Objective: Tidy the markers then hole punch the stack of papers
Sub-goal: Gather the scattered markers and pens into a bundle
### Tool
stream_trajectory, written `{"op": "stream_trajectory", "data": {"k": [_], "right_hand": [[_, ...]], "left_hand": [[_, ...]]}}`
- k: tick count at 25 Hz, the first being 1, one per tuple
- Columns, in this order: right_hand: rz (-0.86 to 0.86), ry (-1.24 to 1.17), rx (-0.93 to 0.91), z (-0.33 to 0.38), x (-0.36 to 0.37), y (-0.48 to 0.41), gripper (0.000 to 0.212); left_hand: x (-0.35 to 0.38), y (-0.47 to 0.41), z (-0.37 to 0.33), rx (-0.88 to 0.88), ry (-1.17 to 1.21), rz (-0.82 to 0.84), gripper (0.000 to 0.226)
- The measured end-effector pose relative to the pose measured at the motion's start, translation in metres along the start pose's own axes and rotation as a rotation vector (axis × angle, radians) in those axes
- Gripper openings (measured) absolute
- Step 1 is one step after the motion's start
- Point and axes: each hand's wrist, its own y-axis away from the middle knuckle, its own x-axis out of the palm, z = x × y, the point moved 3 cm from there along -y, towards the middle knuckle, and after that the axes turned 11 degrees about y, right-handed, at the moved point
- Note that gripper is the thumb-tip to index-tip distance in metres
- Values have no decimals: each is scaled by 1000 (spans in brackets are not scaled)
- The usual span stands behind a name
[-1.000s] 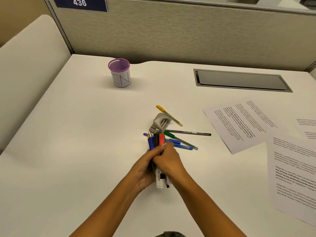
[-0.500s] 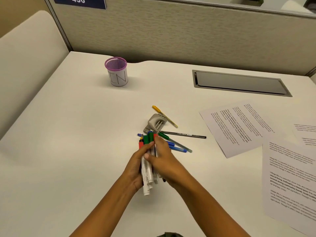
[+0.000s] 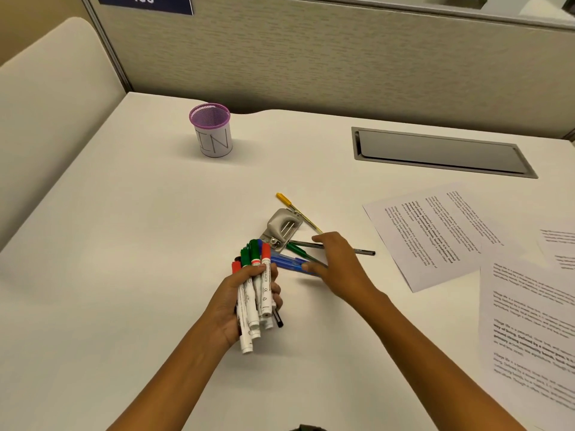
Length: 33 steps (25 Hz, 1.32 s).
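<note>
Markers (image 3: 258,284) sit bunched in my left hand (image 3: 230,306), fingers curled round them, freeing my right hand (image 3: 339,265), which hovers with fingers loosely spread over the blue pens (image 3: 287,262) beside the hole punch (image 3: 281,228). Papers (image 3: 426,234) lie scattered rightward; the cup (image 3: 211,132) stands well apart.

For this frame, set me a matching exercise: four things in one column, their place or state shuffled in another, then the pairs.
1. markers
2. mesh cup
3. hole punch
4. printed sheets

A. lies among loose pens
B. spread flat on the right
C. gripped in the left hand
D. stands upright, far left

Pairs: 1-C, 2-D, 3-A, 4-B
</note>
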Motion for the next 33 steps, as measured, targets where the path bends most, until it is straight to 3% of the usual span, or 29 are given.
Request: {"op": "stream_trajectory", "data": {"k": [3,7,12,21,27,30,33], "right_hand": [[21,239,-66,2,22,-4,75],[-150,484,-142,7,30,-5,43],[-24,424,-107,7,31,1,29],[175,207,-2,-6,28,7,40],[144,-6,99,-21,15,11,37],[25,-178,165,-32,6,13,26],[18,-61,150,-35,5,14,28]], "left_hand": [[-5,3,-3,21,-53,-41,18],[-9,6,-7,81,-82,-99,16],[-13,10,-6,84,-91,-129,15],[-6,14,-11,154,-231,-248,25],[-10,17,-11,163,-226,-292,17],[-12,19,-11,167,-218,-299,16],[-14,18,-11,167,-216,-309,16]]}}
